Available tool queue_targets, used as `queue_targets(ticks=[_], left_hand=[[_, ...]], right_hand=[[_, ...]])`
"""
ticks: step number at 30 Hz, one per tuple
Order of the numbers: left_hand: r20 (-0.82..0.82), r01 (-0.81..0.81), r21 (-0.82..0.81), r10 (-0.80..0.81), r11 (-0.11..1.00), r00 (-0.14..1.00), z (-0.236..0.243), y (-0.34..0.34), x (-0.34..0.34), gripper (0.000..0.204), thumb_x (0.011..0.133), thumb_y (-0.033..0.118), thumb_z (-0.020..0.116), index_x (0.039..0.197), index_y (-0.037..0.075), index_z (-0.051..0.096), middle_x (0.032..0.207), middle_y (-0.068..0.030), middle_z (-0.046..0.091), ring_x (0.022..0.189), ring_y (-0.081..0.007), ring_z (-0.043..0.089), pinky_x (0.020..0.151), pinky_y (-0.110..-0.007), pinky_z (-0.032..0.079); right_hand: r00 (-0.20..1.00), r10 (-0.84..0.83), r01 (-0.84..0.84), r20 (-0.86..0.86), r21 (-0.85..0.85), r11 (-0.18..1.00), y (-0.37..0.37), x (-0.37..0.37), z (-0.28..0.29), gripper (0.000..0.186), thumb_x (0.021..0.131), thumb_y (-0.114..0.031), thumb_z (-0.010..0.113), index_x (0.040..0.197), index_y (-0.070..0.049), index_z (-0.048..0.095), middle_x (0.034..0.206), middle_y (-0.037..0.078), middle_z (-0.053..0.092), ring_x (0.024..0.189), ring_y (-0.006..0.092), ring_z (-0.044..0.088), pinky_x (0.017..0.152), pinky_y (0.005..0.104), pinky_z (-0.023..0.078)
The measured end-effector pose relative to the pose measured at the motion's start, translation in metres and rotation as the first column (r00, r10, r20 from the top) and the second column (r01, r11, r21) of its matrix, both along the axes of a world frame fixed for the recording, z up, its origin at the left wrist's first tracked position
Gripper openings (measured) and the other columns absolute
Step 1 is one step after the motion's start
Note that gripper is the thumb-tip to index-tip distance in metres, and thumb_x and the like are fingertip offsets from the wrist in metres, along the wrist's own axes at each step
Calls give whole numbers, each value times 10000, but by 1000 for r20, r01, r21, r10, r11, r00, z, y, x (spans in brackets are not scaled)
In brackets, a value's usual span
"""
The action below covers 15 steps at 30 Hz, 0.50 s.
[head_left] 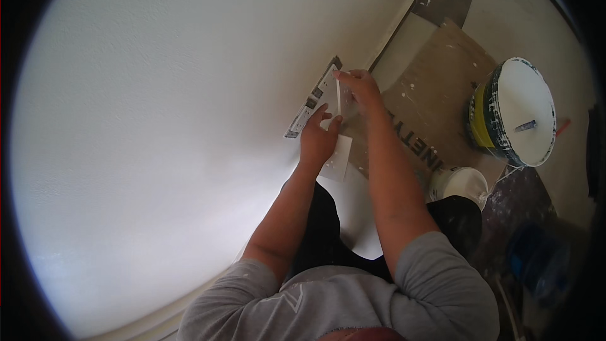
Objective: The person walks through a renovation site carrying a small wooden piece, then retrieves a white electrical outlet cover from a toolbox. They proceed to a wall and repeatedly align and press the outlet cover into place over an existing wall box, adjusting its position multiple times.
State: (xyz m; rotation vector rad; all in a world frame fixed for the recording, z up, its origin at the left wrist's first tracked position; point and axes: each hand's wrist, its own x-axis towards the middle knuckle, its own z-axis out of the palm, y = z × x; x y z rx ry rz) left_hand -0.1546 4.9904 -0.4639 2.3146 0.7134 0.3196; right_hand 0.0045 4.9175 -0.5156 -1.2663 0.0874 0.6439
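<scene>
Low on the white wall runs a row of uncovered electrical outlets [307, 110], several sockets set in a long slanted opening. Just in front of it I hold a thin white cover plate [339, 97], seen nearly edge-on and tilted away from the wall. My right hand [364, 91] grips its upper end between thumb and fingers. At the lower end, my left hand [320, 139] is closed with the thumb against the plate and the fingertips near the sockets. Another flat white piece [339, 159] lies below my left hand.
Brown cardboard [435, 82] with paint spots covers the floor on the right. A large paint-smeared bucket [486, 113] of white paint stands there, with a smaller white bucket [464, 184] nearer. A blue water jug [538, 259] is at lower right. The wall [158, 120] fills the left side.
</scene>
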Motion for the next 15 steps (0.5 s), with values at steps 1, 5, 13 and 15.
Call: queue_targets(ticks=[1,5,13,15], left_hand=[[-38,43,-45,-45,998,998,0,-4,5,518,860,253,670,1304,14,552,1141,-168,676,914,-283,676,804,-362,508],[-155,24,-105,-40,994,987,0,-5,19,356,865,270,653,1060,-27,637,900,-216,685,841,-368,672,755,-431,505],[117,-129,-289,169,949,979,-13,-11,27,256,858,219,664,1010,13,669,879,-185,691,805,-314,675,725,-399,511],[93,-114,-354,157,928,983,-21,-10,29,254,856,205,671,1032,22,678,921,-172,697,836,-296,674,751,-377,518]], right_hand=[[1000,-4,4,0,-6,1000,-4,-3,0,693,715,-383,837,1161,71,563,1049,149,625,940,235,618,825,320,503],[939,304,-297,162,-64,953,-20,-11,18,824,691,-446,849,1236,72,511,1070,152,603,1029,239,584,926,346,467],[854,200,-306,-480,-152,940,-27,-14,25,907,812,-770,548,1287,2,515,1106,183,598,981,284,603,959,419,442],[826,357,-250,-435,285,925,-25,-15,9,884,836,-747,542,1304,1,495,1142,202,587,934,299,623,879,482,487]])
